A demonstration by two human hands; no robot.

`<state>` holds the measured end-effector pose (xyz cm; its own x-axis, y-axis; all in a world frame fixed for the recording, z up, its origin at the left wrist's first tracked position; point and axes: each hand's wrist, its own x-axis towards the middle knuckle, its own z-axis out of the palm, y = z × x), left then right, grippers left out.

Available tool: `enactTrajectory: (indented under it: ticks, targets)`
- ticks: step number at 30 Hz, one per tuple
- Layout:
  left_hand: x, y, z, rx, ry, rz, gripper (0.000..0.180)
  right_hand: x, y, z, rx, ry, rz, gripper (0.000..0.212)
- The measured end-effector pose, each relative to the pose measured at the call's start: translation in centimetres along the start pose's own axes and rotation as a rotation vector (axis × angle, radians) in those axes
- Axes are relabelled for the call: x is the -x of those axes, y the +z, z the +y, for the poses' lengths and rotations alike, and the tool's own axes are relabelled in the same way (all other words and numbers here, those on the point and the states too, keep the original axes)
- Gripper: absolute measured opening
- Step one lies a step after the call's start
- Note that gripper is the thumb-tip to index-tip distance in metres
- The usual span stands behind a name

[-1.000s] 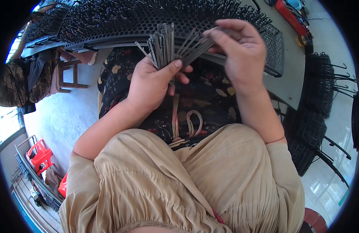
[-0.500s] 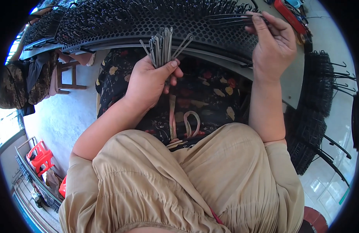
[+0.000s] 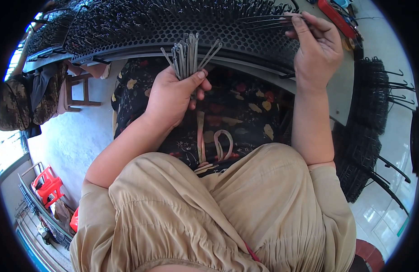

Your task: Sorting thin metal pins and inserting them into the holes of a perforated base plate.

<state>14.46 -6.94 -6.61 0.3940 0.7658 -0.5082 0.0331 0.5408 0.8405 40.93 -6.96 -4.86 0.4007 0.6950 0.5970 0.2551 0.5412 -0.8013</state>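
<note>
My left hand [image 3: 171,93] is closed around a bundle of grey metal strips [image 3: 187,61], held upright above my lap. Small holes show at their upper ends, and a few strips fan out to either side. Up at the right, my right hand [image 3: 319,56] pinches several thin dark metal strips [image 3: 268,21], which point left over a black perforated board [image 3: 232,38]. The fingertips partly hide the gripped ends. Many dark strips with looped tops [image 3: 159,18] stand packed in the board behind both hands.
A black floral apron [image 3: 241,104] covers my lap under the table edge. To the right hang racks of black hooked pieces [image 3: 370,95], and a red case [image 3: 338,18] lies at the far right. On the left are a wooden stool [image 3: 80,93] and a red plastic chair [image 3: 48,186].
Both hands have shifted only very slightly in the picture, the right one a little to the left. Each keeps its grip on the strips.
</note>
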Motion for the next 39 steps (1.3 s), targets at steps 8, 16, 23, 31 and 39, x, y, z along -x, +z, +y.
enactTrajectory:
  ticks: [8,16,23,31,39]
  targets:
    - [0.0,-0.1,0.1,-0.003,0.013,-0.008,0.010,-0.6,0.3,-1.3,-0.078,-0.067,0.005,0.014]
    - [0.1,-0.2,0.2,-0.015,-0.001,0.003,0.010,0.0,0.4,-1.1,0.041,0.029,-0.009,0.013]
    - [0.2,0.1,0.3,-0.025,-0.005,-0.009,0.011,0.1,0.1,-1.0,0.041,-0.015,-0.032,0.013]
    - [0.2,0.6,0.2,-0.052,0.001,-0.015,0.010,-0.8,1.0,-2.5,0.304,-0.067,-0.211,0.016]
    - [0.6,0.1,0.3,-0.026,0.015,0.007,0.010,-2.7,3.0,-5.9,0.558,-0.071,-0.207,0.006]
